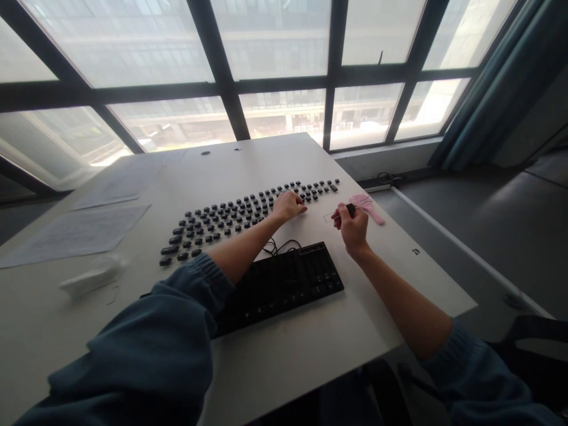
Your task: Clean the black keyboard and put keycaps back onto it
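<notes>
Rows of loose black keycaps (231, 216) lie spread over the white table. My left hand (288, 206) is over their right part, fingers bent down and together; what it holds, if anything, is too small to make out. Nearer to me lies a black keyboard (284, 284), partly hidden under my left forearm, its cable (279, 245) curled behind it. To the right, my right hand (351, 226) is closed on a small black object (350, 209) above the table. Just beyond that hand is a pink brush (370, 208).
Paper sheets (75, 234) and a crumpled white item (91, 278) lie on the left of the white table (275, 157). A small dark piece (416, 251) is near the right edge. Windows stand behind, a curtain (501, 89) at the right.
</notes>
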Available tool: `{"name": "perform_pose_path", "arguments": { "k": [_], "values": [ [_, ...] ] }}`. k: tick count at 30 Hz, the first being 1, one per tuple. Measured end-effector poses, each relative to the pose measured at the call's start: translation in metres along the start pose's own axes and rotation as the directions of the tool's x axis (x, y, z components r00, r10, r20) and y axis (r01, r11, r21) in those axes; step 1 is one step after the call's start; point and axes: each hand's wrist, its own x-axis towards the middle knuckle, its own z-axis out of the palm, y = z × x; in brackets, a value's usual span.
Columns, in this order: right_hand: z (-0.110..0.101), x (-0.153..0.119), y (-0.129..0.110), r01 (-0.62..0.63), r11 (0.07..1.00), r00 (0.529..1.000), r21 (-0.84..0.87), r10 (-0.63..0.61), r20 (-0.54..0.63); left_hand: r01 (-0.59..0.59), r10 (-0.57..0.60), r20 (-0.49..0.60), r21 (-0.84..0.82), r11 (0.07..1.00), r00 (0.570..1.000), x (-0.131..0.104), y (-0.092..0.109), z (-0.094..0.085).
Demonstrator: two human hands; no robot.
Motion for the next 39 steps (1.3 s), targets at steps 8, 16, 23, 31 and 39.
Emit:
{"name": "perform_pose_path", "arguments": {
  "k": [8, 16, 23, 31, 39],
  "values": [
    [0.001, 0.000, 0.000, -0.011, 0.999, 1.000, 0.049, 0.011, -0.004, -0.092, 0.088, -0.112, -0.035, 0.995, 0.990, -0.036, 0.016, -0.047],
    [0.002, -0.003, 0.000, 0.012, 0.998, 1.000, 0.056, -0.013, 0.014, -0.379, 0.387, 0.098, -0.089, 0.921, 0.917, -0.191, 0.046, -0.039],
    [0.003, -0.006, 0.002, 0.021, 0.998, 0.999, 0.059, -0.023, 0.032, -0.312, 0.322, 0.038, -0.163, 0.936, 0.946, -0.228, 0.052, -0.002],
    [0.002, -0.006, 0.002, 0.024, 0.998, 0.998, 0.056, -0.027, 0.050, -0.244, 0.256, 0.010, -0.271, 0.931, 0.967, -0.224, 0.049, 0.004],
    [0.011, -0.029, 0.000, 0.023, 0.996, 0.975, 0.081, -0.040, 0.220, -0.334, 0.337, -0.028, -0.245, 0.910, 0.941, -0.224, 0.050, 0.010]
  ]
}}
